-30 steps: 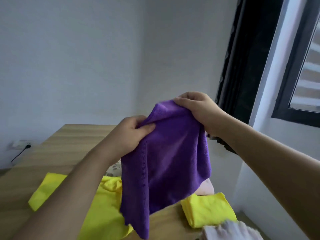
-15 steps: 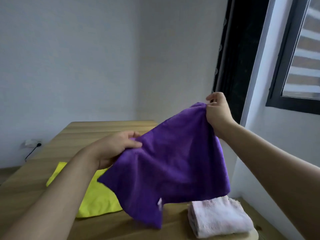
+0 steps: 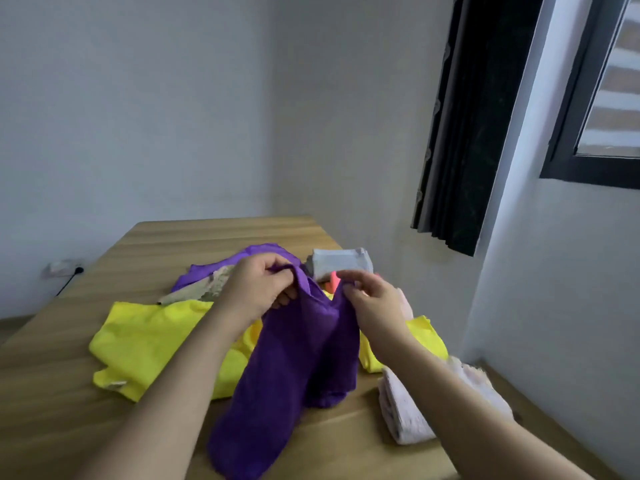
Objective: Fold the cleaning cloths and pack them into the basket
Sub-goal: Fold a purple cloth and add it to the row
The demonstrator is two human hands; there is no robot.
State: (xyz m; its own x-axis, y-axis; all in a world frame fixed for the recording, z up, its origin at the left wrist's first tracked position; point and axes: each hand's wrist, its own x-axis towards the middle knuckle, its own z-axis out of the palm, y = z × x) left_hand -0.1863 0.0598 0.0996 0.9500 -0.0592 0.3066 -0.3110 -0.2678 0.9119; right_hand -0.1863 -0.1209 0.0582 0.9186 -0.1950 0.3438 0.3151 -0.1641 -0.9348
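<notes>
A purple cloth (image 3: 294, 358) hangs in front of me, its lower end draping onto the wooden table (image 3: 69, 393). My left hand (image 3: 258, 289) grips its top edge on the left. My right hand (image 3: 375, 304) pinches the top edge on the right, close to the left hand, so the cloth is bunched between them. Under it lies a spread yellow cloth (image 3: 145, 341). A second purple cloth (image 3: 214, 268) and a beige patterned cloth (image 3: 204, 289) lie behind. No basket is in view.
A folded pale pink towel (image 3: 405, 417) sits at the table's right edge, with a folded yellow cloth (image 3: 426, 336) behind it. Farther back are a folded grey-white cloth (image 3: 341, 261) and something bright pink (image 3: 334, 280). A dark curtain (image 3: 478, 116) hangs on the right.
Both hands have dropped toward the table and come together, so the purple cloth, held spread wide before, now hangs bunched. My view has tilted down, showing more cloths.
</notes>
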